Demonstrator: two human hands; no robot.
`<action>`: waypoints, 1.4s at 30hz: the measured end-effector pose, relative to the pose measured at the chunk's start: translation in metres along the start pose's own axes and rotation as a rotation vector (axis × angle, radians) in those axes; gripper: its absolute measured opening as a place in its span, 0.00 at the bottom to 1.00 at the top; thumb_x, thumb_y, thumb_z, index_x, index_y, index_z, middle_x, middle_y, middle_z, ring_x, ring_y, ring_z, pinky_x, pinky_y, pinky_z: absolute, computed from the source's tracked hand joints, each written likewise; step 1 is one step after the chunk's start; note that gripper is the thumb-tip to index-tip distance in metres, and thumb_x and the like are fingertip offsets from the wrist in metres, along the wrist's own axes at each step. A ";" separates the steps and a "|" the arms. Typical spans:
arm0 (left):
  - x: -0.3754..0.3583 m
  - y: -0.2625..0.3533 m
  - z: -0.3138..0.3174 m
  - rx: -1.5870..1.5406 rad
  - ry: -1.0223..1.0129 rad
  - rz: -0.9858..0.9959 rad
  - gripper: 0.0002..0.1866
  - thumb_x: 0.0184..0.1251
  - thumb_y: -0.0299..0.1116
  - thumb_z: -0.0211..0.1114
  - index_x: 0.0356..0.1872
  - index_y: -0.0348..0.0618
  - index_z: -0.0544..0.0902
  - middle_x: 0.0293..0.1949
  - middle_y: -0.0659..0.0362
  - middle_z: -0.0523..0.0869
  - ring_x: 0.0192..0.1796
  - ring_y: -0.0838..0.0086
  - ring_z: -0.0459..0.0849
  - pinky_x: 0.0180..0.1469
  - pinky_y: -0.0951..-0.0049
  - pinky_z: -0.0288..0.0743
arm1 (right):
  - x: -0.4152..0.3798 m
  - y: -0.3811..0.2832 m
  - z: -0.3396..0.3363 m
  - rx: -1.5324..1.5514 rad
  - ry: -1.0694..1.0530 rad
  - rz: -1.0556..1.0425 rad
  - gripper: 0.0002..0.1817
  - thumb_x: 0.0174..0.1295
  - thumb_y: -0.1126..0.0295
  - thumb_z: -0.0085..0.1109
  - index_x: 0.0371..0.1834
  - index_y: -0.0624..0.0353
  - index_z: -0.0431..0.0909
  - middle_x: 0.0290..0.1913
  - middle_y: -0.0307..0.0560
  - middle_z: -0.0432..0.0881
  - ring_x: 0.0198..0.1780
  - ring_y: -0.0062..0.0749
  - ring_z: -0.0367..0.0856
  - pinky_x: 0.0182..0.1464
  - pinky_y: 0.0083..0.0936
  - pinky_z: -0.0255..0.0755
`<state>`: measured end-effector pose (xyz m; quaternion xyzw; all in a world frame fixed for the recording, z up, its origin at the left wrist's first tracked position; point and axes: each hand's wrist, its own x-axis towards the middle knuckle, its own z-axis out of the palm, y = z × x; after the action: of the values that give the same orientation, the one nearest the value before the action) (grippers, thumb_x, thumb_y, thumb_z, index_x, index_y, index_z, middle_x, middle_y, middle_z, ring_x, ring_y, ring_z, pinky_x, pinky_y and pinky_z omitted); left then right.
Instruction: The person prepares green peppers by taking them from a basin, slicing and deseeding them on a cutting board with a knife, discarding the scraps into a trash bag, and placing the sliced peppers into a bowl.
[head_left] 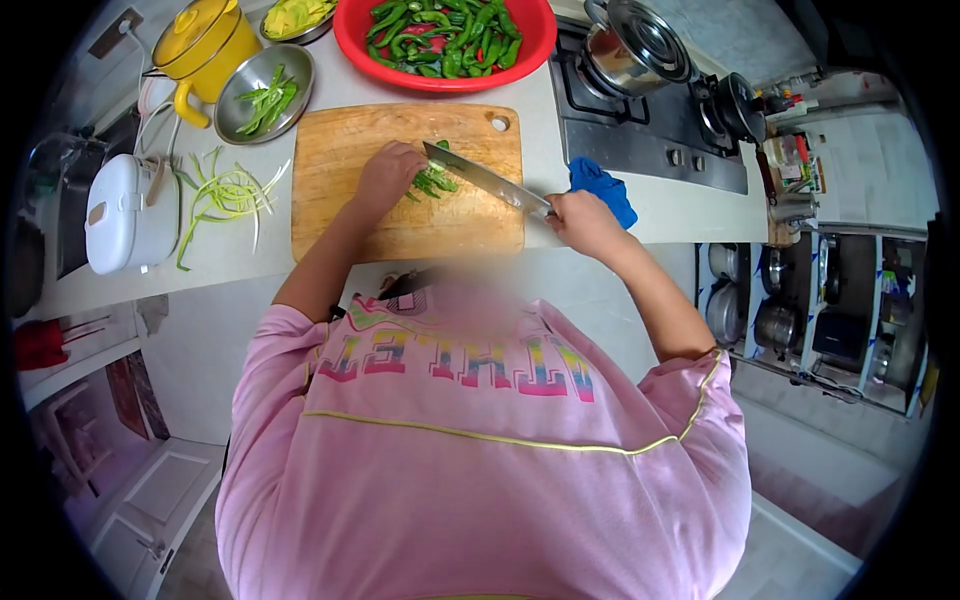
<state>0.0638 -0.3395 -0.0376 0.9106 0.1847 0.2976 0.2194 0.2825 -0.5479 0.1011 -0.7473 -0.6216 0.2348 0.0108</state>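
My right hand [588, 222] is closed around the handle of a kitchen knife [487, 183], whose blade slants up and left across the wooden cutting board [330, 225]. Beside the blade's tip, my left hand [391, 172] has its fingers bent and pressed down on a green pepper [441, 147], which is partly hidden by fingers and blade. Cut green pepper strips [434, 184] lie on the board just below the blade, close to my left fingers. A metal bowl [308, 75] with more green strips stands past the board's upper left corner.
A red basin [545, 45] full of green peppers stands behind the board. Spring onions [225, 190] and a white appliance [115, 225] are on the left, near a yellow pot [200, 55]. A blue cloth [602, 190] lies by the gas stove [640, 150], which carries a steel pot [630, 55].
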 end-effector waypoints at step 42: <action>-0.004 -0.009 -0.005 -0.036 -0.032 -0.033 0.04 0.53 0.29 0.66 0.29 0.41 0.81 0.32 0.57 0.82 0.39 0.62 0.79 0.44 0.66 0.74 | -0.007 -0.010 0.017 0.000 0.010 0.044 0.08 0.53 0.70 0.58 0.25 0.65 0.76 0.23 0.61 0.78 0.31 0.57 0.78 0.34 0.46 0.70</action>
<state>0.0557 -0.3323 -0.0404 0.9079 0.1910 0.2827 0.2438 0.2659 -0.5566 0.0919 -0.7618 -0.6050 0.2314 0.0085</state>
